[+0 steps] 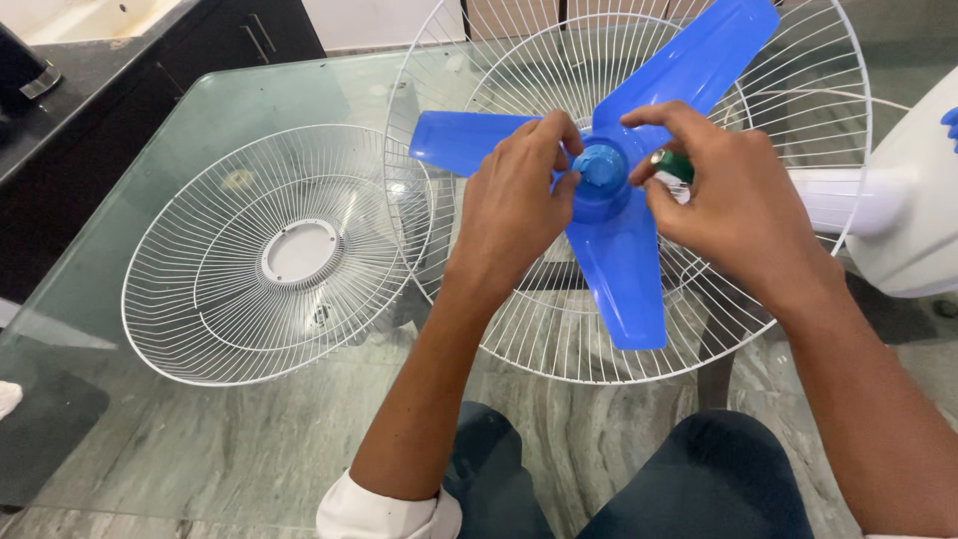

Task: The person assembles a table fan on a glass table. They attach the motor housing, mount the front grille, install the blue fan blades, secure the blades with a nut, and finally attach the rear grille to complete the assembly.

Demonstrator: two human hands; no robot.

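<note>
Working at: the round blue plastic hub cap (600, 166) at the centre of the three-bladed blue plastic fan blade (617, 230), judged to be the cap-turning step.
Left hand (514, 205): fingers pinched on the cap from nine o'clock.
Right hand (733, 205): closed round a small green-and-silver object (671, 165) at three o'clock of the cap; what it is, I cannot tell.
Next move calls for: a steady blade and a firm twist.
Blade: seated in the white wire rear guard (798, 80), on the white fan body (903, 190).
Elsewhere: loose white wire front guard (274, 255) flat on the glass tabletop (150, 439), at nine o'clock.
</note>
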